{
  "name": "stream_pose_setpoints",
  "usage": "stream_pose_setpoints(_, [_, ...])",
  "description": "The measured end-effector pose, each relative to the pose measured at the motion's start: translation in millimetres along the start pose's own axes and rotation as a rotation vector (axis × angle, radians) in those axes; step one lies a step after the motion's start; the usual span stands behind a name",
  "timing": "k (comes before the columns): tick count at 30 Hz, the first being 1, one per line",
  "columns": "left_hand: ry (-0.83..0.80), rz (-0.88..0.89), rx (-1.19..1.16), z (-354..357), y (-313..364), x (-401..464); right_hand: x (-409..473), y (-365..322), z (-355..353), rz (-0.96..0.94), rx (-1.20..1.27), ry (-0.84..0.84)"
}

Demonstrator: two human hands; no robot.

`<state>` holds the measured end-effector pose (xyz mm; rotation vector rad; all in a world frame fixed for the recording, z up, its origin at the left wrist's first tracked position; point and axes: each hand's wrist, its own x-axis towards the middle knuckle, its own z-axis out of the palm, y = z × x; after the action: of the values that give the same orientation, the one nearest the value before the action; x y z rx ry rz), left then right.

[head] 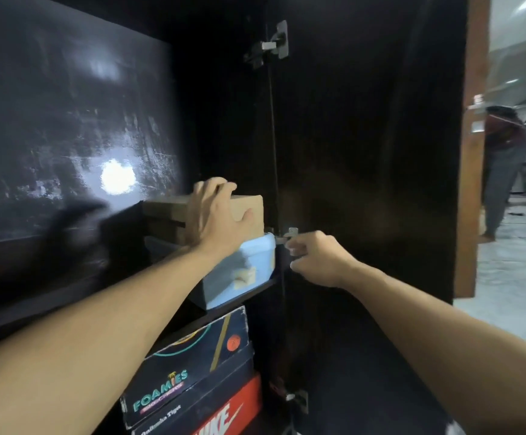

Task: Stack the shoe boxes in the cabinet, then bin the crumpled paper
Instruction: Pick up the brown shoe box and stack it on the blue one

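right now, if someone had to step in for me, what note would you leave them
Left hand: grips the brown box from above, on top of the light blue box on the cabinet shelf.
Right hand: fingers curled, beside the blue box by the door hinge; whether it holds anything is unclear.
Below the shelf: the black Foamies box sits on a red box.
Done: four boxes in the cabinet.
Left: settle the brown box, then bin the crumpled paper, which is not in view.
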<state>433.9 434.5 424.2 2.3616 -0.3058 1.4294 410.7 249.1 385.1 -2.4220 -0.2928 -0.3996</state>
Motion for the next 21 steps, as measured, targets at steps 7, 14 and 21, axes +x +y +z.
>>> stream_pose_setpoints(7, [-0.681,0.101,-0.307,31,138,-32,-95,67,-104,0.242,-0.185,0.061])
stream_pose_setpoints(14, [-1.231,0.444,-0.411,47,281,-102,-233,143,-195,0.615,-0.233,0.094])
stream_pose_setpoints(21, [-1.440,0.649,-0.553,74,422,-206,-374,226,-242,1.006,-0.259,0.171])
